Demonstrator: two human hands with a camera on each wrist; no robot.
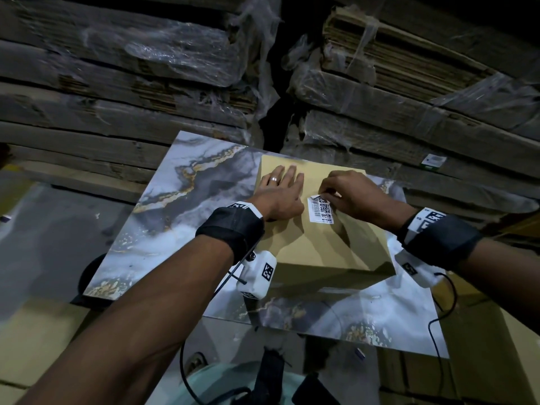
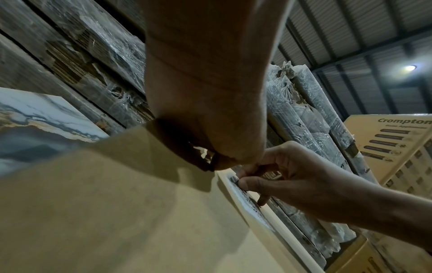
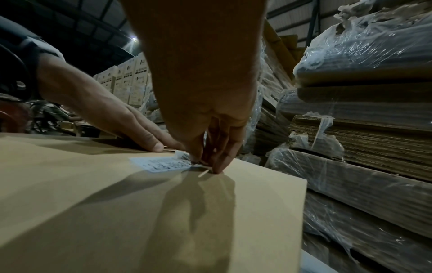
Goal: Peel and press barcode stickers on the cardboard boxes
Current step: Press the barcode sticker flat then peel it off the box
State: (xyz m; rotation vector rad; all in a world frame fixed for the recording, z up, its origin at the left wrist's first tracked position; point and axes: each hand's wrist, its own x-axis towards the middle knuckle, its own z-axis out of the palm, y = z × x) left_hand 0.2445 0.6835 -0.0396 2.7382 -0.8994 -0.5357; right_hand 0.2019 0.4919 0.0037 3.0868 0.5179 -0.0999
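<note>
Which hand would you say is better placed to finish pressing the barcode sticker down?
Right hand: its fingertips already pinch the barcode sticker; the left hand lies flat beside it, steadying the cardboard box.

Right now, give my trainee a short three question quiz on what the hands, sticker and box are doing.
1. True or false: the left hand lies flat on the box.
2. Which hand works at the sticker? A left, B right, C both.
3. Fill in: the box sits on a marble-patterned ____.

Key: 1 true. 2 B; the right hand has its fingertips at the sticker's far end, which looks slightly lifted. 3 slab.
</note>
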